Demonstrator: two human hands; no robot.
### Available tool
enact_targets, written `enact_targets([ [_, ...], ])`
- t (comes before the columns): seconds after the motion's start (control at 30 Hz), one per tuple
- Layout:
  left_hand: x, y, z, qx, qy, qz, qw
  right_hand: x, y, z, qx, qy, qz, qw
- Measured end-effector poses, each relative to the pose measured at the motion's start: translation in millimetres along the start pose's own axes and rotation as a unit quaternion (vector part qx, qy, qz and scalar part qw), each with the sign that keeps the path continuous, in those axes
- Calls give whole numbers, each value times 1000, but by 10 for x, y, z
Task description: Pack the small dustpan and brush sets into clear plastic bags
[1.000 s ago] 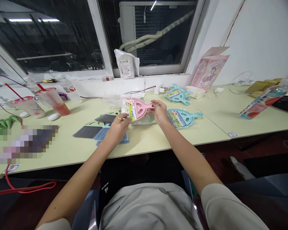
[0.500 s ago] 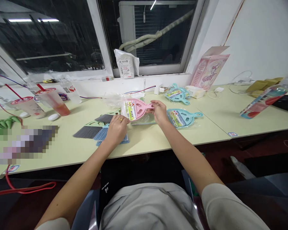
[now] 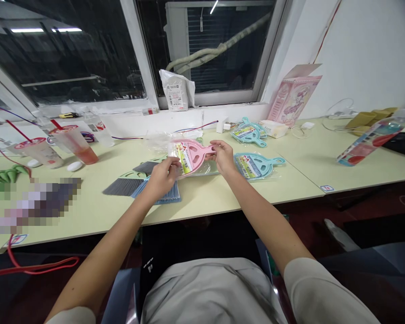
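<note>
A pink dustpan (image 3: pixel 197 155) with a bright printed label is held above the table, clear plastic wrapping round its wide end. My right hand (image 3: pixel 223 157) is closed on its handle. At the opposite end, my left hand (image 3: pixel 162 178) pinches the wrapping's lower left edge; its fingertips are partly hidden. Under and beside the left hand lie a grey-bristled brush (image 3: pixel 123 185) with a green head and a blue-bristled brush (image 3: pixel 170 196). A wrapped blue dustpan (image 3: pixel 265 166) rests just right of my right hand.
More wrapped blue dustpans (image 3: pixel 249 132) lie farther back, near a pink box (image 3: pixel 294 100). Two drink cups (image 3: pixel 77 146) with red straws stand at left. A tilted bottle (image 3: pixel 371 139) is at right. A white package (image 3: pixel 177 92) leans by the window.
My left hand has turned and shifted slightly left and down along the dustpan's edge. The pink dustpan is tilted a little differently; my right hand keeps its handle.
</note>
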State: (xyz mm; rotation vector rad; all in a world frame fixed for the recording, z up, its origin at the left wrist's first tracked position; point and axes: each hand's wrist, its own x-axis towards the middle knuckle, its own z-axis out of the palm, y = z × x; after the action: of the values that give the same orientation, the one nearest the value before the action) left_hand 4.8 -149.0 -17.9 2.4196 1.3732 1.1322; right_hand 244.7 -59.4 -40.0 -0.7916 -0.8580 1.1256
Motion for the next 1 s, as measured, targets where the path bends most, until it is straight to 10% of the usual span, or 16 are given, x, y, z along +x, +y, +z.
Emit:
enact_targets([
  [0.4,523,-239,-58,14,37,-78,996,-50,-28,32,-10,-35,-3,999],
  [1.0,756,-427,-342,16,212,27,977,-71,-79,38,-17,-41,13,999],
])
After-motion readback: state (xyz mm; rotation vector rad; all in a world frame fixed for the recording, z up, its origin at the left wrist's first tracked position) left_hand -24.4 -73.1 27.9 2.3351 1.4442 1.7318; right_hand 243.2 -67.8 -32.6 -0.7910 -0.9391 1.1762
